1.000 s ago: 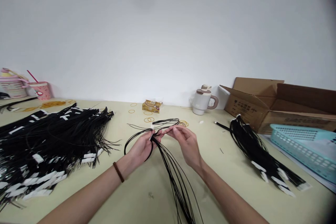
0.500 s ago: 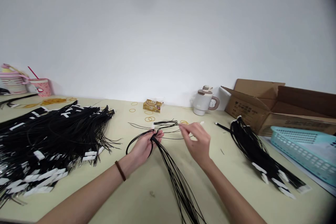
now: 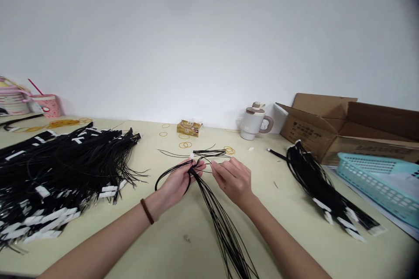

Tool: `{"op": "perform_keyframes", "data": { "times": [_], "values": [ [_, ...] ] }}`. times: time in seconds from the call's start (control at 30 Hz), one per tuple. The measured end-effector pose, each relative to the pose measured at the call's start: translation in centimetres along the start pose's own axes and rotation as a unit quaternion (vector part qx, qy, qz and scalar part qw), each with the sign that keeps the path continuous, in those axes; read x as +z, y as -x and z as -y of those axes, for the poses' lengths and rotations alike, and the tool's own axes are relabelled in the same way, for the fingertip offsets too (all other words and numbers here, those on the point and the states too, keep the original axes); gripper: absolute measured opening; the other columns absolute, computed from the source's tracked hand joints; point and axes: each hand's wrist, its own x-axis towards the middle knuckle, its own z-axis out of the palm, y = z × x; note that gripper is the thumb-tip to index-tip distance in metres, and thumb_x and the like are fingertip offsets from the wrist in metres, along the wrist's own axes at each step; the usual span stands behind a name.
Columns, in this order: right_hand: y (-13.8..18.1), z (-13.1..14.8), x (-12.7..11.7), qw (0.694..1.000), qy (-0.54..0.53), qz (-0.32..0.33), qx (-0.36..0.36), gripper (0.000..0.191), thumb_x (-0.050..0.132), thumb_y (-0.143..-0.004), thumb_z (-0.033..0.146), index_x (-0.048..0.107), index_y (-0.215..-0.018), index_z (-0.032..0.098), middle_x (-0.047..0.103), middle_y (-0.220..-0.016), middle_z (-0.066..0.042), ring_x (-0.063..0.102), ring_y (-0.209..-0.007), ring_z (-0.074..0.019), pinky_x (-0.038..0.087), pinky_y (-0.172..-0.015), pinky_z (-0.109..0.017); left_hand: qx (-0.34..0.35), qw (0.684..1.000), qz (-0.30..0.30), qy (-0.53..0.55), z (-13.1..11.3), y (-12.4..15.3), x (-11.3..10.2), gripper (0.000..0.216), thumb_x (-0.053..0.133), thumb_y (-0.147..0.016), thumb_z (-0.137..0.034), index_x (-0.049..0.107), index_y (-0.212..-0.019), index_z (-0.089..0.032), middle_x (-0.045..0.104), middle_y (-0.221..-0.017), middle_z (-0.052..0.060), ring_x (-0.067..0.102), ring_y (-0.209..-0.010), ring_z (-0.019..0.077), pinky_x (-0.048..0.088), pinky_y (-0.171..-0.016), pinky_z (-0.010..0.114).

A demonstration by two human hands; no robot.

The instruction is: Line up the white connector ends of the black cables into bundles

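Observation:
A bundle of thin black wires (image 3: 218,209) runs from my left hand (image 3: 176,182) down toward the table's near edge. My left fingers are closed round the bundle's upper end, and a loop of it curves out beside the wrist. A white connector (image 3: 192,155) shows just above the fingertips, with loose wire ends fanning out past it. My right hand (image 3: 234,178) is pinched just right of the left one, its fingertips on a thin black wire strand that comes from the bundle.
A large pile of black wire harnesses (image 3: 75,161) with white connectors lies at left, a smaller bunch (image 3: 314,187) at right. Behind are rubber bands (image 3: 185,144), a small box (image 3: 189,128) and a mug (image 3: 252,123). A cardboard box (image 3: 304,133) and a blue basket (image 3: 376,187) stand at right.
My right hand has moved left and slightly down, closer to my left hand. The left hand keeps its hold on the wires. The view has shifted slightly.

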Motion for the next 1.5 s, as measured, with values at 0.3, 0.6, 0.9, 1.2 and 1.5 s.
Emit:
{"op": "perform_keyframes", "data": {
  "times": [0.3, 0.6, 0.9, 1.2, 1.5],
  "values": [
    [-0.1, 0.0, -0.1, 1.0, -0.01, -0.003, -0.019, 0.008, 0.058, -0.078, 0.013, 0.057, -0.084, 0.018, 0.046, -0.053, 0.004, 0.034, -0.053, -0.0103, 0.028, -0.05, -0.024, -0.015, 1.0, -0.007, 0.004, 0.0, 0.1, 0.1, 0.011, 0.048, -0.081, -0.011, 0.058, -0.078, -0.012, 0.066, -0.088, 0.009, 0.062, -0.087, 0.0181, 0.046, -0.082, 0.03],
    [0.1, -0.1, -0.1, 1.0, -0.007, 0.002, -0.028, 0.008, 0.059, -0.078, 0.013, 0.057, -0.085, 0.018, 0.045, -0.052, 0.004, 0.034, -0.054, -0.0106, 0.028, -0.051, -0.025, -0.01, 1.0, 0.001, 0.002, 0.0, 0.1, 0.1, 0.01, 0.048, -0.081, -0.011, 0.057, -0.079, -0.012, 0.066, -0.087, 0.009, 0.062, -0.085, 0.0175, 0.046, -0.08, 0.029],
    [-0.1, -0.3, -0.1, 0.999, 0.007, 0.01, -0.039, 0.006, 0.058, -0.078, 0.012, 0.056, -0.08, 0.018, 0.046, -0.052, 0.003, 0.034, -0.053, -0.0109, 0.027, -0.05, -0.025, -0.022, 1.0, 0.008, 0.012, -0.1, 0.1, 0.2, 0.011, 0.047, -0.082, -0.012, 0.057, -0.079, -0.013, 0.067, -0.09, 0.009, 0.062, -0.087, 0.0162, 0.045, -0.084, 0.03],
    [0.2, -0.4, 0.1, 0.997, -0.003, 0.069, -0.024, 0.009, 0.055, -0.08, 0.014, 0.057, -0.087, 0.017, 0.055, -0.065, 0.001, 0.039, -0.059, -0.0119, 0.03, -0.053, -0.025, 0.004, 1.0, 0.013, -0.017, 0.1, 0.2, 0.0, 0.009, 0.05, -0.08, -0.013, 0.058, -0.076, -0.014, 0.066, -0.085, 0.008, 0.062, -0.085, 0.0172, 0.044, -0.084, 0.032],
    [0.0, 0.9, 0.3, 0.99, -0.022, 0.126, 0.058, 0.013, 0.048, -0.084, 0.02, 0.052, -0.071, 0.018, 0.056, -0.075, -0.003, 0.042, -0.071, -0.0154, 0.035, -0.062, -0.027, 0.076, 0.976, 0.107, -0.172, 0.8, 0.3, -0.2, 0.024, 0.054, -0.077, -0.038, 0.058, -0.074, -0.014, 0.059, -0.08, 0.005, 0.052, -0.075, 0.0148, 0.043, -0.072, 0.028]
  ]
}}
